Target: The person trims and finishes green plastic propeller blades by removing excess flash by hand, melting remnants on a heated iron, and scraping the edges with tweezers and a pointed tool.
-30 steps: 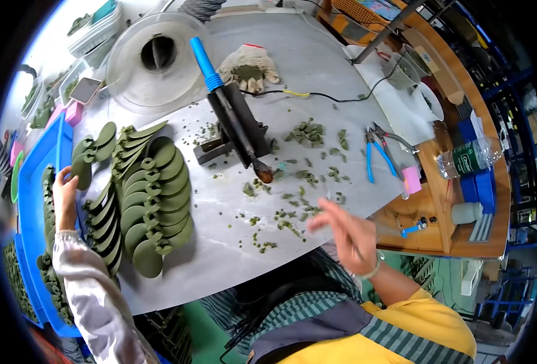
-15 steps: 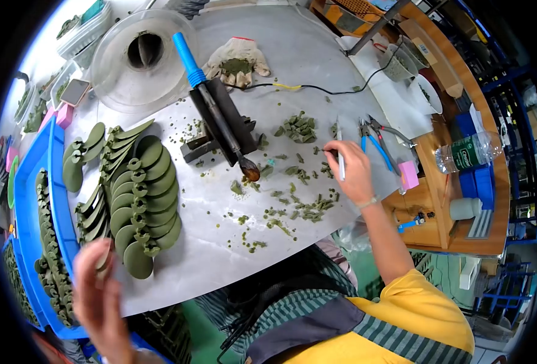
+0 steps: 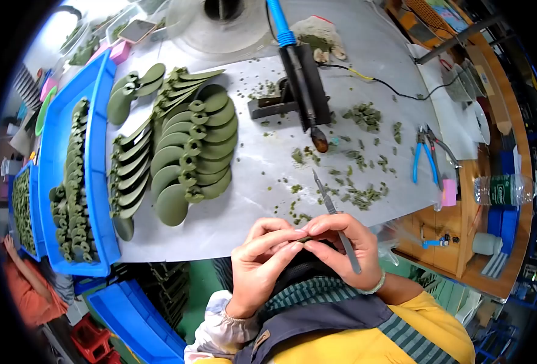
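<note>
My left hand (image 3: 262, 255) is closed in a pinch at the table's front edge, its fingertips meeting those of my right hand (image 3: 362, 247). Between them shows a sliver of a small green piece (image 3: 303, 239), mostly hidden by the fingers. A slim metal craft knife (image 3: 328, 200) lies in my right hand, its pointed tip away from me. Beyond the knife, green scraps (image 3: 365, 197) are scattered on the grey table. Rows of green propeller-shaped parts (image 3: 192, 145) with rounded blades lie overlapping to the left of my hands.
A soldering iron (image 3: 282, 24) leans on a black stand (image 3: 308, 79), its brown tip low over the table. Blue-handled pliers (image 3: 426, 158) lie at the right. A blue tray (image 3: 107, 200) of green parts borders the left. Behind are a glove (image 3: 323, 36) and a cable (image 3: 390, 87).
My left hand has come from the propeller parts on the left to meet my right hand. The right hand has drawn back toward me with the knife. The view has shifted left.
</note>
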{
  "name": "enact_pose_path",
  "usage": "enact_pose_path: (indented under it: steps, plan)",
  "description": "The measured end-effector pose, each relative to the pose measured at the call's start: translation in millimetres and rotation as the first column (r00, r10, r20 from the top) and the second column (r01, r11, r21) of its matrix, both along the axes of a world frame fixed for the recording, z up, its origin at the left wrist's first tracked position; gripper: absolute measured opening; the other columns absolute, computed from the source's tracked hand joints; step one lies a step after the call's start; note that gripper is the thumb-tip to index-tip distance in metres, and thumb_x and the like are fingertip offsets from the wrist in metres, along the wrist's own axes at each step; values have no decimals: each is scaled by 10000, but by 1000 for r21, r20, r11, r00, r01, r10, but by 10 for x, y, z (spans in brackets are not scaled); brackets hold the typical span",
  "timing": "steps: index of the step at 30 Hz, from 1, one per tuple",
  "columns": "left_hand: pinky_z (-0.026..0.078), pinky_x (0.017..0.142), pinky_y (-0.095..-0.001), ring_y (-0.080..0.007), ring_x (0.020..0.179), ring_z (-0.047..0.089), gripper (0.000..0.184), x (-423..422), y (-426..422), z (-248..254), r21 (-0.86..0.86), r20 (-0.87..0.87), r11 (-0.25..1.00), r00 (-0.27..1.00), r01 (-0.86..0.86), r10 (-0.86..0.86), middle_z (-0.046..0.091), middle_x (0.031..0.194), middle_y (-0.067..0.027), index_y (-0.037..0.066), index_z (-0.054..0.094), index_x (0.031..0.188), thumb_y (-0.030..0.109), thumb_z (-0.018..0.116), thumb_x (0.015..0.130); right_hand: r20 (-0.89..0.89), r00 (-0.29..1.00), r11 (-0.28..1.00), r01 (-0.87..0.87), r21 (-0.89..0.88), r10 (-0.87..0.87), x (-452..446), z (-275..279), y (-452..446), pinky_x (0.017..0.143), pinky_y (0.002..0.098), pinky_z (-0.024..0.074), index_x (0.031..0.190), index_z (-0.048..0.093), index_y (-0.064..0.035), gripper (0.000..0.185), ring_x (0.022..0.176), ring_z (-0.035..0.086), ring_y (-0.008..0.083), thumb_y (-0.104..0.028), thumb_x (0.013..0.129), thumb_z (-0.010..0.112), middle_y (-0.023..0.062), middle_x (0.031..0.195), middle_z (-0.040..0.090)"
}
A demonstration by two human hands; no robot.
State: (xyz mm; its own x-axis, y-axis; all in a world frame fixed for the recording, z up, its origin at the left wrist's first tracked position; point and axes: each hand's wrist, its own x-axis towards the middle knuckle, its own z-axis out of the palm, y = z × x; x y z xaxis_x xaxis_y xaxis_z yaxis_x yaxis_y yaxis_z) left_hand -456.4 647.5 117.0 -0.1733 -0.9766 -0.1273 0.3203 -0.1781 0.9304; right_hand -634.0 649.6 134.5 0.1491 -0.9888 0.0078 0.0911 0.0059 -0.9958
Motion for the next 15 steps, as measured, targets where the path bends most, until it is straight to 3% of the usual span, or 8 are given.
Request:
enact_pose_path:
  steps: [2,3,5,7,8,12,15]
  plan:
    - [563,822,-287,-202,999,628,193,18,6,-33,-7,-42,999,998,-37,37,627,1087,-126,-41,701,1074,-62,630,895,-289,957,990,-75,-117,39,-47,189,-69,840,324,540,1244,591,12,315,994,671,205,41,931,611,126,1083,650]
    - [574,818,-288,-212,1007,639,195,31,3,-15,104,-98,991,991,-78,88,639,1092,-134,-36,691,1092,-48,621,910,-430,902,979,-121,-167,38,-88,262,-111,837,327,537,1283,585,15,340,985,674,213,32,944,591,128,1089,647]
    - [597,812,-290,-231,1022,662,201,55,-15,37,325,-195,936,959,-135,206,664,1100,-150,-27,673,1128,-21,602,940,-466,885,947,-149,-284,0,-210,291,-199,781,313,514,1328,569,30,362,883,660,223,0,967,556,134,1045,666]
    - [612,830,-297,-263,1035,682,205,83,-19,-48,351,-243,926,942,-136,230,679,1113,-166,-19,649,1160,24,599,966,-526,851,918,-206,-338,-3,-291,414,-289,752,304,500,1308,586,35,344,820,638,212,-8,968,562,128,1011,679]
    - [610,838,-301,-265,1036,682,203,83,-26,-65,365,-247,921,940,-133,233,680,1109,-163,-19,651,1156,29,606,965,-428,903,974,-65,-218,-35,-201,512,-269,726,302,491,1215,651,32,275,750,602,203,-19,948,612,109,937,691]
    - [603,874,-322,-274,1043,684,201,47,-46,-92,372,-256,919,937,-130,237,683,1102,-160,-27,653,1144,24,629,950,-429,903,965,-112,-236,0,-235,429,-279,680,290,467,1014,712,7,127,708,597,192,-28,893,700,91,839,691]
    - [602,887,-336,-274,1047,683,197,32,-44,-117,347,-250,927,938,-144,240,683,1109,-163,-31,654,1136,12,632,945,-415,909,966,-72,-247,-38,-198,360,-258,665,296,458,1002,713,-10,107,705,604,198,-30,899,693,80,828,693]
